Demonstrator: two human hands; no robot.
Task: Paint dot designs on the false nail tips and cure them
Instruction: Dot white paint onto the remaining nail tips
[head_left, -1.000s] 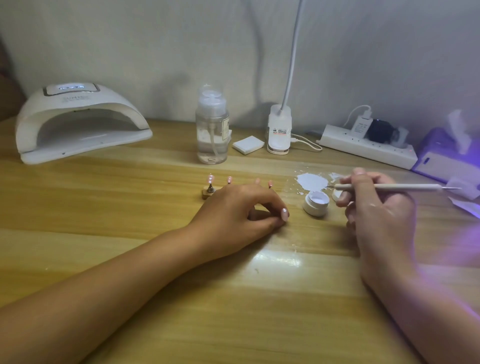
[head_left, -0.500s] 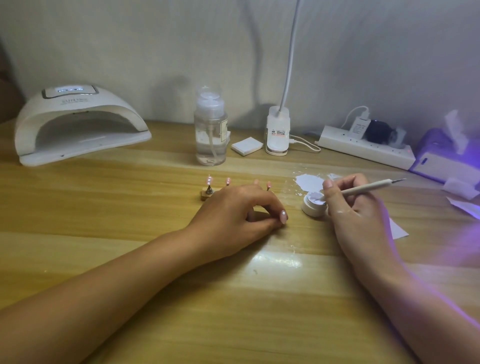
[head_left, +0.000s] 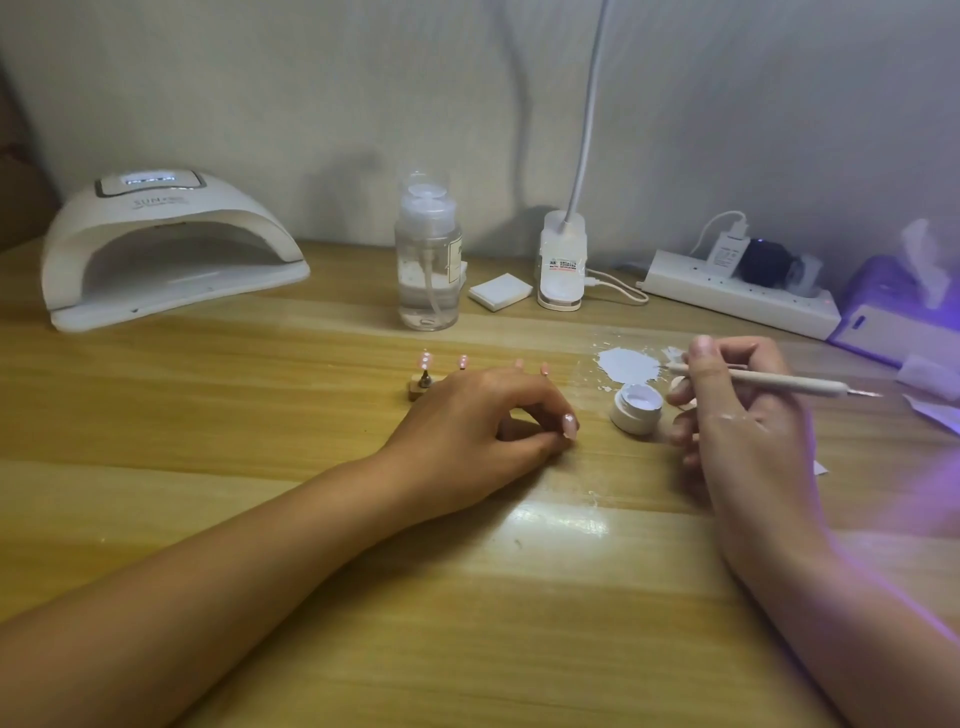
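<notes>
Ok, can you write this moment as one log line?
right hand: holds dotting pen, tip at white paint patch | jar: open | left hand: on table by nail tips

Paint jar (head_left: 637, 410) sits on table (head_left: 260, 415), right of nail tips (head_left: 426, 360), bottle (head_left: 428, 270) behind.

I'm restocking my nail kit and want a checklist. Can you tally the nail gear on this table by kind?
Curing lamp: 1
Pump bottle: 1
Gel pot: 1
Dotting pen: 1
Pink nail tips in view: 4 (the left hand may hide more)
Total: 8
</notes>
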